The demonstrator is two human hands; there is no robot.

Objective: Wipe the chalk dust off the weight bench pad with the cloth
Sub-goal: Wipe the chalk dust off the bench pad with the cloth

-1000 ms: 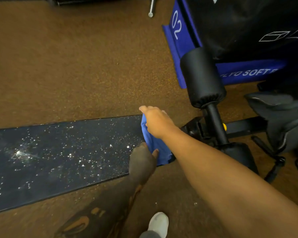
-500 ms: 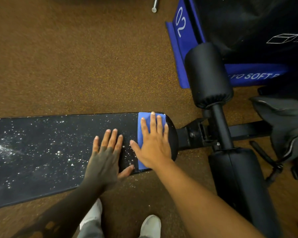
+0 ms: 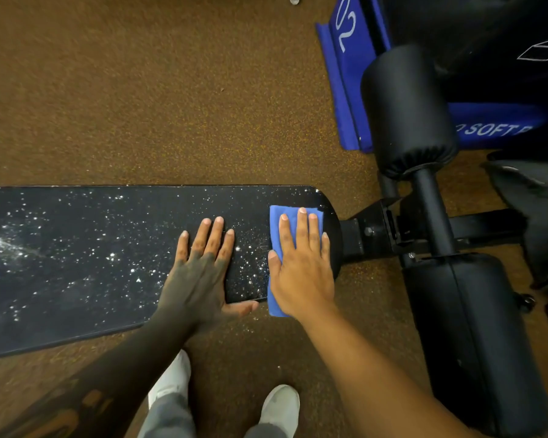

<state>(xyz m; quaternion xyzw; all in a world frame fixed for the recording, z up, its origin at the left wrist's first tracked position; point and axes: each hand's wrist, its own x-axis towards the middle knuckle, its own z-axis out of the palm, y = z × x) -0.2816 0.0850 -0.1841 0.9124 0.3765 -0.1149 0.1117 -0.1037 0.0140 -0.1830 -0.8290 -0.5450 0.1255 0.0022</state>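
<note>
Dust (image 3: 114,257) lies left of your right hand (image 3: 301,267), straight fingers (image 3: 302,230) pressing the cloth (image 3: 277,216) on the right end of the pad (image 3: 76,222); your flat left hand (image 3: 200,270) sits in that path

One head-worn wide-angle view looks steeply down, close above the bench pad (image 3: 92,263) crossing the frame's left half.

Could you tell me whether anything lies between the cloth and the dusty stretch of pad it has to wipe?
Yes. The left hand lies flat on the bench pad, directly beside the cloth under the right hand, between it and most of the chalk dust. Nothing else visible sits on the pad.
</note>
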